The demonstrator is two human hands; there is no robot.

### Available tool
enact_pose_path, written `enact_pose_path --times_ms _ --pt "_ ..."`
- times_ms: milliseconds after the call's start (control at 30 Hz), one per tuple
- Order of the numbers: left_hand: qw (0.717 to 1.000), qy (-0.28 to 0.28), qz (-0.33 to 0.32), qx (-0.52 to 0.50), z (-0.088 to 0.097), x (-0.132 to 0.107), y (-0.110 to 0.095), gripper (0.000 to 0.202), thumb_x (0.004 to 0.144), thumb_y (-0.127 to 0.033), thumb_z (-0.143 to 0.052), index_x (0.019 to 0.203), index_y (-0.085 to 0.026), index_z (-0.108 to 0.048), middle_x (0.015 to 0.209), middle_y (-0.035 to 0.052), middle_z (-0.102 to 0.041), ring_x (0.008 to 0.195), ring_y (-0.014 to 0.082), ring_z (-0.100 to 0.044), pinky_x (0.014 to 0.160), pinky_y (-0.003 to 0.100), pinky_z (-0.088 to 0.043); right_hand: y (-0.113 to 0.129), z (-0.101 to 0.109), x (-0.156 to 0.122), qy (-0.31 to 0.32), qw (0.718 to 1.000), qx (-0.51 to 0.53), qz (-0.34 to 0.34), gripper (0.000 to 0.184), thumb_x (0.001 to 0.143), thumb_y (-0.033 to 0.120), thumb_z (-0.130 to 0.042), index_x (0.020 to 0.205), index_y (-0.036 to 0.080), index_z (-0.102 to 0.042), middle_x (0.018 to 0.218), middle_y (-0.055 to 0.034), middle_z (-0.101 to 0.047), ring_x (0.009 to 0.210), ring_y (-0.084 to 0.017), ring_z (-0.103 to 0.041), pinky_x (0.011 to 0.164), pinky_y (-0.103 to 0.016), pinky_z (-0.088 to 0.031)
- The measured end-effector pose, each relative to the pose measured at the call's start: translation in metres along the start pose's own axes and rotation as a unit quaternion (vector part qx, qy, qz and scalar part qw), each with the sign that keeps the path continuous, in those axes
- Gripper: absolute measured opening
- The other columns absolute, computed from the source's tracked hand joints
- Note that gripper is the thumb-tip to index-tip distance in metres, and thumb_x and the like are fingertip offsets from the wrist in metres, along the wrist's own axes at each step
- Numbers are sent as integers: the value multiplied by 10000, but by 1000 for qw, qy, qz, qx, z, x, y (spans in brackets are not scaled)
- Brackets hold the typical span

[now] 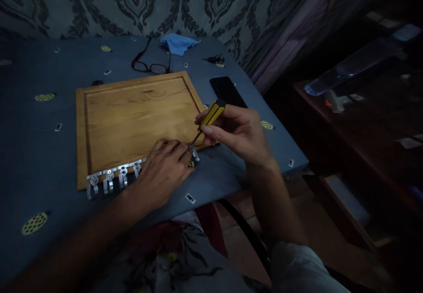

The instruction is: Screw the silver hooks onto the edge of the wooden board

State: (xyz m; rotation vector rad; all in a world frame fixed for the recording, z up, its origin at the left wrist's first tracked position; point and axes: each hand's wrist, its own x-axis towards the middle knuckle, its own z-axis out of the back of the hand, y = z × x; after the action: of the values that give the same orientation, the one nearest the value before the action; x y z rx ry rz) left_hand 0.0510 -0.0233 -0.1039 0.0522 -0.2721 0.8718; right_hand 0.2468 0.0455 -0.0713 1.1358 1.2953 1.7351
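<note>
Fingers of the left hand (163,169), lower centre, bend close together over a row of metal hooks (109,175), hiding whatever they grip. Right of centre, fingers of the right hand (243,130) pinch a yellow-and-black screwdriver (212,113), tip down beside the left fingertips. Beyond, a wooden panel (139,116) lies left of centre on the desk (59,161), glasses (158,68) toward the top.

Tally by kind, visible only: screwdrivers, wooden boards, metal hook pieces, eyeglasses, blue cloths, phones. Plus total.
Screwdriver: 1
Wooden board: 1
Metal hook pieces: 5 visible; left hand may hide more
Eyeglasses: 1 pair
Blue cloth: 1
Phone: 1
Total: 10 visible
</note>
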Motion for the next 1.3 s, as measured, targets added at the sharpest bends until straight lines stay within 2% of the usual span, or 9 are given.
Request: enact_pose_path --times_ms 67,233,433,567,667,767,1000,1100,1300 --pt "1000 -6 0 3 0 0 0 224 1019 -310 -684 1116 -117 -743 1132 109 -779 1057 289 -686 952 438 -492 -2 -5 4 -19 1000 7 -13 421 743 530 -923 871 177 -733 673 35 -672 508 -82 -614 484 -200 -534" --pt "1000 -17 -2 10 -1 -1 0 221 1010 -308 -702 1125 -122 -735 1140 97 -775 1067 284 -684 951 423 -481 -7 -14 9 -49 998 34 -28 513 666 549 -960 772 207 -593 773 34 -682 493 -55 -561 419 -187 -502" --pt "1000 -21 -4 6 -1 -1 -1 213 1027 -311 -678 1111 -123 -729 1086 93 -765 1046 275 -679 929 420 -474 -5 -5 7 -3 1000 18 1 445 805 556 -869 1044 200 -751 838 -3 -722 557 -91 -612 541 -252 -563" --pt "1000 -19 -3 9 -2 -1 -1 192 1028 -303 -674 1080 -128 -735 1071 93 -769 1023 270 -682 921 418 -476 -9 -10 7 -37 999 -20 14 418 803 569 -864 899 188 -720 705 33 -635 513 -93 -586 507 -250 -507" --pt "1000 -26 0 11 -2 -1 -1 230 1031 -307 -668 1143 -115 -728 1144 104 -775 1078 280 -678 963 424 -475 -13 -21 10 -73 991 -94 67 407 814 535 -866 793 205 -628 702 47 -582 547 -85 -567 514 -238 -467" --pt "999 -36 3 11 -3 -1 -2 239 1036 -306 -658 1155 -112 -731 1169 105 -777 1095 282 -675 978 425 -471 -17 -30 12 -90 980 -138 107 376 851 503 -838 790 217 -602 711 46 -573 589 -89 -564 546 -244 -458" --pt "1000 -6 -2 4 -1 0 -1 236 1011 -312 -702 1134 -114 -741 1126 93 -776 1062 284 -686 951 429 -487 -23 -24 6 -198 977 -34 72 449 806 528 -871 761 256 -517 615 82 -527 423 -74 -508 385 -236 -388" --pt "1000 3 -3 1 0 0 -1 227 1013 -310 -696 1122 -116 -743 1145 97 -770 1073 290 -685 957 436 -490 -27 -21 5 -203 976 -21 80 478 779 543 -891 745 255 -510 590 87 -516 408 -69 -501 371 -229 -386" --pt "1000 -16 -8 -2 0 -1 0 260 1004 -295 -704 1161 -89 -727 1116 97 -759 1047 291 -679 952 438 -492 -30 -23 4 -197 977 -20 76 482 774 556 -892 757 255 -517 597 87 -535 417 -69 -507 378 -224 -395"
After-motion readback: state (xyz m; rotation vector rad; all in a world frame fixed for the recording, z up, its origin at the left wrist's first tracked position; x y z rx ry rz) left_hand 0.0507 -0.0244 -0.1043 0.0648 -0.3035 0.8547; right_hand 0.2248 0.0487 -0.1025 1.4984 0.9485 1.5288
